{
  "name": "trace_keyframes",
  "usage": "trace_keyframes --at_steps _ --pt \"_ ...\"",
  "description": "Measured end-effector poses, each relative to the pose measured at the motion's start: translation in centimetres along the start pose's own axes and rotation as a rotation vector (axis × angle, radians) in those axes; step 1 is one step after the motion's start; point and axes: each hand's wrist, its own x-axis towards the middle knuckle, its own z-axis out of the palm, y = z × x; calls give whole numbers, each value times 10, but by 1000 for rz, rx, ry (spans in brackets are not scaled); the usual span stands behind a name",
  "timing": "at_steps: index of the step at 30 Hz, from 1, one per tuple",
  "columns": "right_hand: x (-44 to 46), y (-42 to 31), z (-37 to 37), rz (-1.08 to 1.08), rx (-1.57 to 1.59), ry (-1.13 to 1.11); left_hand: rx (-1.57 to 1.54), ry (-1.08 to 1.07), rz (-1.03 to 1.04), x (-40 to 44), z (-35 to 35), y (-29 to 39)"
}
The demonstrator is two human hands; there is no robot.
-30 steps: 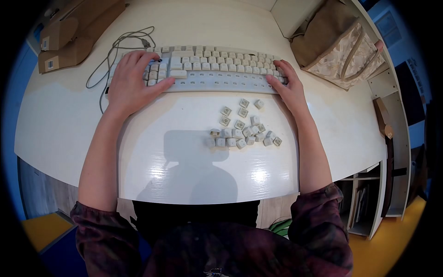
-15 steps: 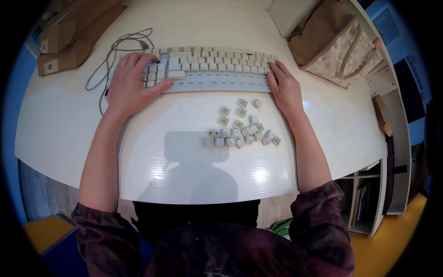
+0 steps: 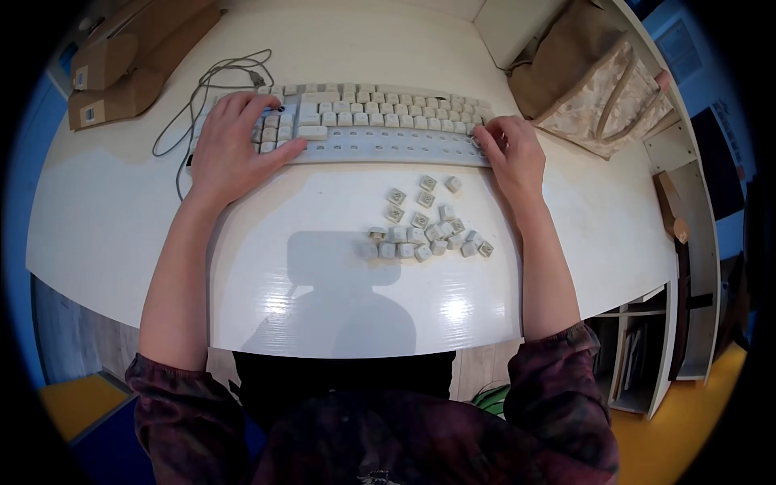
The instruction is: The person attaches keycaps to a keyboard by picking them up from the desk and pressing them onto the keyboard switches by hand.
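A pale keyboard [image 3: 388, 139] lies across the white desk, with several keycaps off its nearest rows. My left hand [image 3: 234, 145] rests spread over its left end, the thumb beside a wide key and a fingertip at a dark spot. At the right end my right hand [image 3: 513, 149] has its fingers bent together at the keyboard's edge; whether a keycap is between them is too small to tell. Several loose keycaps [image 3: 416, 235] lie in a loose cluster on the desk below the keyboard, some with their undersides up.
A grey cable [image 3: 191, 105] loops behind the left end of the keyboard. Brown cardboard [image 3: 105, 81] lies at the far left of the desk [image 3: 97, 218]. A brown patterned bag [image 3: 598, 101] stands at the back right. Open shelves [image 3: 634, 356] are at the lower right.
My right hand has lifted and shifted slightly right, and its fingers have drawn in toward the thumb. The left hand keeps its place on the keyboard.
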Motion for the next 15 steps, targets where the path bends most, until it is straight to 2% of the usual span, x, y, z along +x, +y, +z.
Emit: trace_keyframes --at_steps 1,4,7,13,15 --pt "0 -1 -1 62 23 -75 -2 0 -1 0 0 0" --pt "1 5 -1 -84 -44 -62 1 -1 8 1 0 0" --pt "0 5 2 -96 126 -77 7 -2 9 1 1 -2" --pt "1 -3 -6 -5 289 -262 7 -16 -20 1 -2 1" --pt "2 -6 -8 -50 355 -334 4 -20 -19 0 -3 1"
